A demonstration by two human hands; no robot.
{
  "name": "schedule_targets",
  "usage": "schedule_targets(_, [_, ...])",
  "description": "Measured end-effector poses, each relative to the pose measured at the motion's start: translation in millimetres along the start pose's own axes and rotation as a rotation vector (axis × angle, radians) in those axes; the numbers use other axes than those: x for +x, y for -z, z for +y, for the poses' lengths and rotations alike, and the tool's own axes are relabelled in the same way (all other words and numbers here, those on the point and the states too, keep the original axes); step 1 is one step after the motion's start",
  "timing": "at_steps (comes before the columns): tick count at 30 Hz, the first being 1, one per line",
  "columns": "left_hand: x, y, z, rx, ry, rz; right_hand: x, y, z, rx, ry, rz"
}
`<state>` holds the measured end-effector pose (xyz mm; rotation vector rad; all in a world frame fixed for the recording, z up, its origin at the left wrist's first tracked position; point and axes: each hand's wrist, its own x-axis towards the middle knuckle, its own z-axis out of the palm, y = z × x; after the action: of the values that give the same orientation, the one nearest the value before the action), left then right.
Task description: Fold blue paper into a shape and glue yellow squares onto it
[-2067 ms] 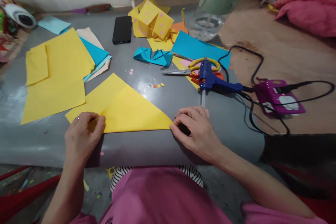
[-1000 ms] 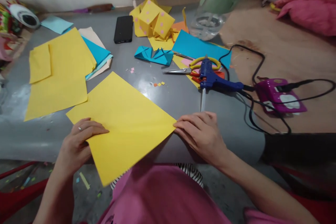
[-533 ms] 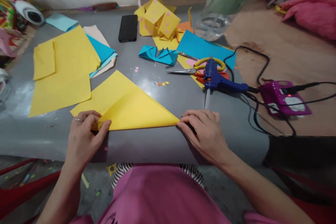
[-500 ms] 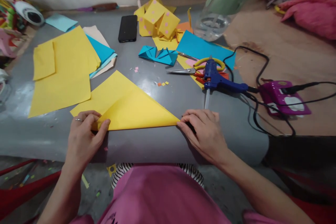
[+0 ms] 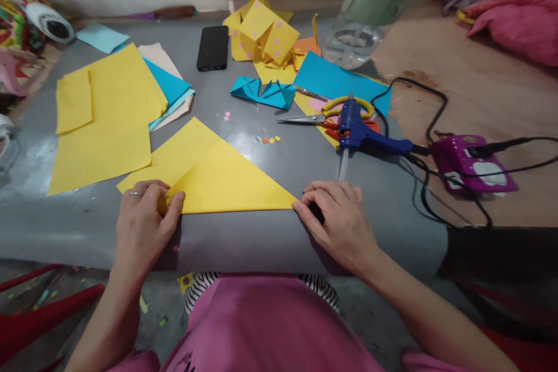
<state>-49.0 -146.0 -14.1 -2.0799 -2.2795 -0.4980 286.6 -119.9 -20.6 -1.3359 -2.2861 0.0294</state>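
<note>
A yellow sheet of paper (image 5: 231, 180) lies on the grey table in front of me, folded over so its straight folded edge runs along the near side. At that edge's left end, my left hand (image 5: 148, 215) pinches the paper between thumb and fingers, and the upper layer lifts slightly there. My right hand (image 5: 333, 212) pinches the pointed right corner, its thumb on the tip. Just beyond the right hand is a blue glue gun (image 5: 357, 133) with a clear stick. Scissors (image 5: 305, 119) with yellow and red handles lie beside it.
Yellow, blue and cream papers (image 5: 104, 110) are stacked at left. A black phone (image 5: 213, 47), a folded blue paper piece (image 5: 264, 92), dotted yellow paper boxes (image 5: 265, 29) and a green bottle (image 5: 370, 11) stand farther back. Black cables run to a purple power strip (image 5: 473, 163) at right.
The folded layer now lies flatter along the near edge. My left hand has shifted slightly right along the fold; the right hand stays at the corner.
</note>
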Motion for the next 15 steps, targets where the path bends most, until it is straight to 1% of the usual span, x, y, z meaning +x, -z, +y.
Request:
schedule_targets(8, [0.9, -0.9, -1.1, 0.052, -0.039, 0.005, 0.0, -1.4, -1.5, 0.003, -0.001, 0.000])
schedule_targets(11, [1.6, -0.2, -1.0, 0.048, -0.074, 0.008, 0.2, -0.2, -1.8, 0.001, -0.008, -0.004])
schedule_targets(13, [3.3, 1.9, -0.3, 0.056, -0.145, 0.030, 1.0, 0.9, -1.6, -0.001, -0.012, -0.017])
schedule_targets(15, [5.9, 6.0, 1.6, 0.107, -0.279, 0.001, 1.8, 2.0, -1.4, -0.002, -0.013, -0.030])
